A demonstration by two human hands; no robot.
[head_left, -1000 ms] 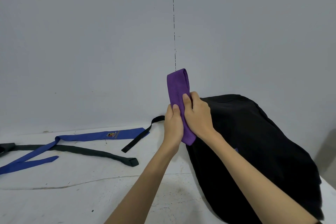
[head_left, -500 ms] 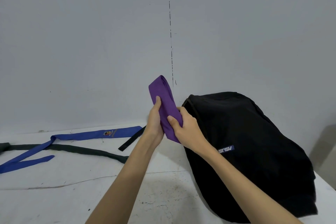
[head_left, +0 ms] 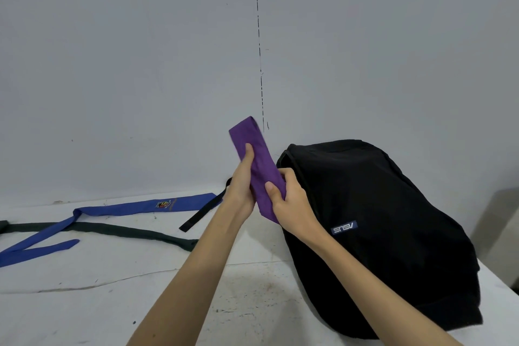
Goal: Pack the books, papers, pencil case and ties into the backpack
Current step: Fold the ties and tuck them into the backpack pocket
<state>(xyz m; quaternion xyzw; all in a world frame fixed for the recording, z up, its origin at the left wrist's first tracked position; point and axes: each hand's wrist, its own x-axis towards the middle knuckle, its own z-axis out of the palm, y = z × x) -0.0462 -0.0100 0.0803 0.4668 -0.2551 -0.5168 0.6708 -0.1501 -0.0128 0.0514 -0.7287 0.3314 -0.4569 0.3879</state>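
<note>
A folded purple tie [head_left: 257, 160] is held up in the air, tilted to the left, just left of the black backpack [head_left: 387, 227]. My left hand [head_left: 243, 185] grips its left side with the thumb laid up the cloth. My right hand [head_left: 289, 199] pinches its lower end. The backpack stands on the white table [head_left: 98, 303] at the right, its top edge near my right hand. A blue tie [head_left: 118, 209] with a crest and a dark green tie [head_left: 112, 230] lie stretched out on the table at the left.
A black backpack strap [head_left: 202, 212] trails onto the table behind my left arm. A grey wall [head_left: 140, 64] stands close behind the table. The table's right edge runs past the backpack.
Both hands lowered the purple tie and tilted it from upright to leaning left. The view shifted a little, and the backpack's logo patch came into sight.
</note>
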